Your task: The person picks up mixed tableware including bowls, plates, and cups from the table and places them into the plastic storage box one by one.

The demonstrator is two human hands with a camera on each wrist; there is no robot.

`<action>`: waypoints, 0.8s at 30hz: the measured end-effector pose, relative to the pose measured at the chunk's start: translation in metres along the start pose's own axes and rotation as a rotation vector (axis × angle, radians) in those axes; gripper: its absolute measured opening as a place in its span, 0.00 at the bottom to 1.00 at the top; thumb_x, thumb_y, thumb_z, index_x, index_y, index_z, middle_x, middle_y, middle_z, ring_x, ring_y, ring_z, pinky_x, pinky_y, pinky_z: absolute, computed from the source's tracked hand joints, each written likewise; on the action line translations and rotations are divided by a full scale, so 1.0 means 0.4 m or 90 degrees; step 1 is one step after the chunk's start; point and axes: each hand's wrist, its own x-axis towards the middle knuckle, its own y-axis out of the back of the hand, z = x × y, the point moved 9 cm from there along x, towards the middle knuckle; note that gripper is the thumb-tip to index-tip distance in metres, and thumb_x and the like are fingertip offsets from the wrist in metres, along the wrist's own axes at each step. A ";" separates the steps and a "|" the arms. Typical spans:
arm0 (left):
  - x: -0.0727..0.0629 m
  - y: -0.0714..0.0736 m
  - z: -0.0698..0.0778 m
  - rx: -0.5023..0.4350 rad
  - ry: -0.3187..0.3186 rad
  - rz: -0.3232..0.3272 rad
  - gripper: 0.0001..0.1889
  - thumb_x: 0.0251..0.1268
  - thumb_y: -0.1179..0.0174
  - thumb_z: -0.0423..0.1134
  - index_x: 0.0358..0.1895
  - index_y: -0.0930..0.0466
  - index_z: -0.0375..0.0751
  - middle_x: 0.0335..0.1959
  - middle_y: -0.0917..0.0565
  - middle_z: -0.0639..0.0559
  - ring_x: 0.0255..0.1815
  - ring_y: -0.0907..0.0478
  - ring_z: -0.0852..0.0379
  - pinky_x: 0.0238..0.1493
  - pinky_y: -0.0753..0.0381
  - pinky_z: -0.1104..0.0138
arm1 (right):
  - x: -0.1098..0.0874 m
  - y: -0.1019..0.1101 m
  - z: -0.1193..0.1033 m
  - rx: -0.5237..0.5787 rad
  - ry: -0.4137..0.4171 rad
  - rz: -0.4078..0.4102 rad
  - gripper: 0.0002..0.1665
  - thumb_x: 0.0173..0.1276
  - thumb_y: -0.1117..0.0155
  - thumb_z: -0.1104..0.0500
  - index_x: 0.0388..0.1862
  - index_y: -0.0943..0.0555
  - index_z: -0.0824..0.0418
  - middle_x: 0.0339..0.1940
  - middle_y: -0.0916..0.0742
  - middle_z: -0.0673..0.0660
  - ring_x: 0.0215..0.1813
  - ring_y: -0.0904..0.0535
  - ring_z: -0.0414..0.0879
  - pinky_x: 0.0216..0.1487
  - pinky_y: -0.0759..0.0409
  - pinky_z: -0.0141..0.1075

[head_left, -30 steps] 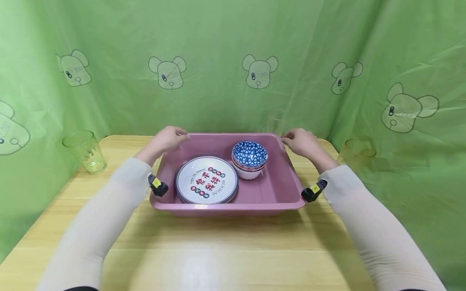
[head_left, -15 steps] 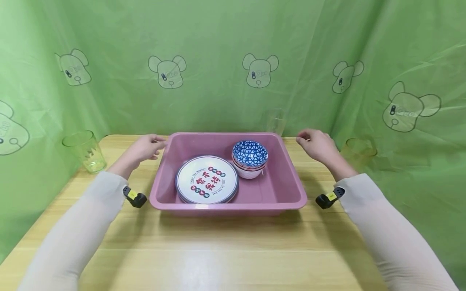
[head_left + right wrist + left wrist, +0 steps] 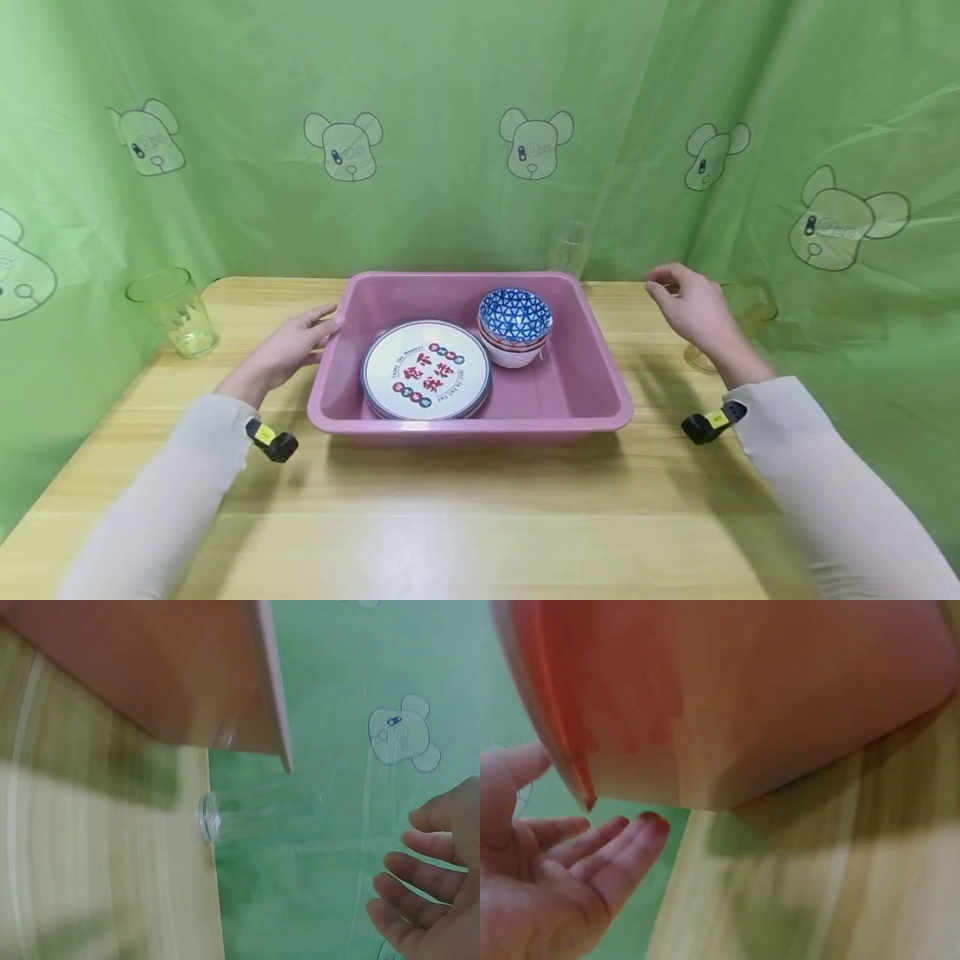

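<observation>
A pink plastic basin (image 3: 468, 426) stands mid-table, with a stack of white plates (image 3: 427, 375) at its left and stacked small bowls (image 3: 515, 321), the top one blue-patterned, beside them. My left hand (image 3: 288, 348) is at the basin's left rim; in the left wrist view its fingers (image 3: 634, 859) are spread loosely below the rim, with the thumb close against the rim's outside. Nothing is in my right hand (image 3: 697, 312), which hovers to the right of the basin, fingers loosely bent. Partly behind that hand is a yellowish glass (image 3: 753, 304).
A greenish-yellow glass (image 3: 174, 312) stands at the table's left edge. Behind the basin's back right corner is a clear glass (image 3: 568, 250), also in the right wrist view. Green curtains (image 3: 442, 200) with bear-head prints enclose the wooden table (image 3: 480, 517) at the back and sides.
Both hands have come off the basin's back corners. The left moved left, then toward me along the left rim; the right moved away rightward. Basin and dishes have stayed in place.
</observation>
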 end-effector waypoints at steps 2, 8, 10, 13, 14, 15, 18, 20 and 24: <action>0.001 -0.007 -0.010 -0.037 -0.013 -0.009 0.37 0.78 0.52 0.47 0.79 0.60 0.41 0.72 0.39 0.32 0.68 0.35 0.37 0.65 0.29 0.53 | -0.004 0.008 0.014 -0.001 -0.004 0.014 0.28 0.78 0.52 0.46 0.62 0.28 0.68 0.56 0.21 0.70 0.57 0.26 0.67 0.56 0.28 0.62; 0.006 -0.023 -0.033 -0.121 -0.052 -0.024 0.35 0.79 0.53 0.45 0.80 0.60 0.48 0.76 0.44 0.37 0.69 0.36 0.38 0.59 0.23 0.61 | -0.014 0.029 0.053 -0.020 -0.005 0.054 0.29 0.78 0.52 0.47 0.64 0.29 0.69 0.60 0.24 0.72 0.56 0.28 0.69 0.56 0.30 0.64; 0.008 -0.028 -0.040 -0.155 -0.060 -0.027 0.35 0.79 0.54 0.44 0.80 0.61 0.49 0.77 0.47 0.38 0.70 0.38 0.38 0.60 0.24 0.60 | -0.017 0.034 0.064 -0.029 -0.006 0.058 0.30 0.78 0.52 0.47 0.65 0.30 0.69 0.62 0.26 0.73 0.58 0.29 0.69 0.57 0.32 0.65; 0.008 -0.035 -0.050 -0.194 -0.063 -0.026 0.35 0.78 0.53 0.45 0.80 0.61 0.52 0.78 0.51 0.40 0.72 0.41 0.38 0.62 0.27 0.58 | -0.024 0.042 0.080 -0.044 -0.011 0.065 0.31 0.78 0.52 0.47 0.67 0.32 0.70 0.64 0.28 0.74 0.59 0.31 0.70 0.59 0.35 0.66; 0.007 -0.037 -0.054 -0.202 -0.060 -0.024 0.34 0.78 0.53 0.46 0.80 0.60 0.53 0.78 0.51 0.41 0.73 0.42 0.38 0.63 0.27 0.57 | -0.026 0.045 0.085 -0.047 -0.014 0.068 0.32 0.78 0.53 0.47 0.68 0.33 0.70 0.64 0.29 0.75 0.59 0.32 0.70 0.59 0.36 0.66; 0.006 -0.038 -0.058 -0.213 -0.058 -0.023 0.34 0.78 0.53 0.47 0.80 0.59 0.53 0.78 0.51 0.41 0.73 0.43 0.38 0.64 0.28 0.56 | -0.028 0.049 0.090 -0.055 -0.016 0.072 0.32 0.78 0.53 0.47 0.69 0.33 0.70 0.65 0.30 0.75 0.59 0.33 0.70 0.60 0.38 0.67; 0.004 -0.043 -0.064 -0.229 -0.056 -0.020 0.34 0.78 0.53 0.50 0.79 0.57 0.54 0.79 0.50 0.42 0.74 0.45 0.38 0.67 0.32 0.53 | -0.034 0.060 0.104 -0.073 -0.019 0.086 0.32 0.78 0.52 0.48 0.70 0.34 0.69 0.66 0.31 0.76 0.61 0.36 0.73 0.63 0.42 0.67; 0.004 -0.047 -0.063 -0.242 -0.063 -0.022 0.34 0.78 0.54 0.51 0.80 0.57 0.55 0.79 0.52 0.43 0.75 0.47 0.39 0.70 0.37 0.51 | -0.037 0.066 0.116 -0.086 -0.018 0.098 0.31 0.77 0.51 0.49 0.71 0.35 0.68 0.68 0.32 0.76 0.64 0.39 0.74 0.65 0.45 0.67; 0.008 -0.050 -0.063 -0.260 -0.075 -0.014 0.33 0.78 0.54 0.49 0.79 0.57 0.58 0.80 0.54 0.45 0.76 0.48 0.40 0.72 0.41 0.50 | -0.047 0.072 0.148 -0.098 -0.034 0.115 0.32 0.77 0.50 0.51 0.73 0.38 0.67 0.72 0.37 0.73 0.72 0.46 0.71 0.72 0.52 0.63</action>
